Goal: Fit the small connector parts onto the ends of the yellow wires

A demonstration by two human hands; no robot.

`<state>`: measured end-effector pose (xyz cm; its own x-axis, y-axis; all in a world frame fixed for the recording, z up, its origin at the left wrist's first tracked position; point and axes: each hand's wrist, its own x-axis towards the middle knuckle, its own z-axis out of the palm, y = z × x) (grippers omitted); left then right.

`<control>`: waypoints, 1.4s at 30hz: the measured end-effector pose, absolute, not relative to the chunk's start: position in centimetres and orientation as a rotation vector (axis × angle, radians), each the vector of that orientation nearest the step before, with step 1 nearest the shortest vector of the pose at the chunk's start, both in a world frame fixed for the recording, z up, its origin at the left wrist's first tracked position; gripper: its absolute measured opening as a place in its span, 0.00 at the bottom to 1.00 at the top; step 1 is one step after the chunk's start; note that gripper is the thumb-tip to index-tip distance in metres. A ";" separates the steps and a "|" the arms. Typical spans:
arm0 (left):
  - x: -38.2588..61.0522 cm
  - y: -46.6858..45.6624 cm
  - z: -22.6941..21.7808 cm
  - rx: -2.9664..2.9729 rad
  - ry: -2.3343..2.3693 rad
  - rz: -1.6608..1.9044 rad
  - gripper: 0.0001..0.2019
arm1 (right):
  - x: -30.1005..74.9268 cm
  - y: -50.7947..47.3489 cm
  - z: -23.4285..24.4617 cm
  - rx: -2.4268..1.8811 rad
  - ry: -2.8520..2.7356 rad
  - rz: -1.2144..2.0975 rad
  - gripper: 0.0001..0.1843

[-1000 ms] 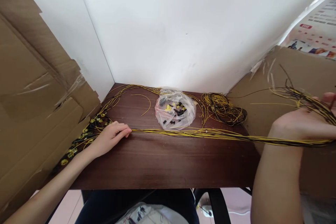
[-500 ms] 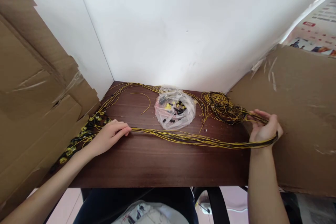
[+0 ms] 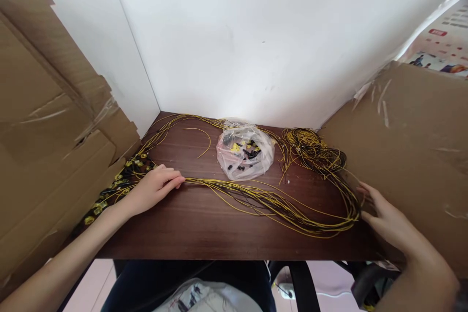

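Note:
A long bundle of yellow and black wires [image 3: 263, 197] stretches across the brown table and curves back on itself at the right. On the left, my left hand [image 3: 161, 183] is closed around the bundle, just beside a pile of yellow and black connectors [image 3: 120, 180]. My right hand [image 3: 382, 214] is at the right bend of the wires, thumb and fingers apart, close to or lightly touching them. From that bend the wires run up into a tangled heap [image 3: 307, 146] at the back right.
A clear plastic bag [image 3: 248, 153] holding small black and yellow parts lies at the back centre. One loose wire [image 3: 208, 141] curls left of it. Cardboard walls [image 3: 405, 146] flank both sides, and a white panel [image 3: 234, 44] rises behind. The table's front edge is near my lap.
My right hand has let go of the wires and moved down and right. The bundle, formerly looped around that hand, has dropped and spread on the table. My left hand has stayed put.

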<state>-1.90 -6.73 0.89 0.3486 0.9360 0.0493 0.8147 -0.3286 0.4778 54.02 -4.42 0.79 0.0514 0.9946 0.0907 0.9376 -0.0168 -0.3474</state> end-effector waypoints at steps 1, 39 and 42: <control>-1.9 -6.7 0.9 2.251 1.539 0.443 0.20 | 53.6 -4.8 1.7 -2.036 -1.931 0.266 0.33; -4.4 -1.9 3.9 2.283 2.309 0.006 0.16 | 24.7 -0.9 5.4 -1.005 -2.509 0.513 0.14; -4.2 0.2 4.1 2.145 2.400 -0.137 0.17 | 23.8 -0.4 3.4 -0.945 -2.563 0.439 0.13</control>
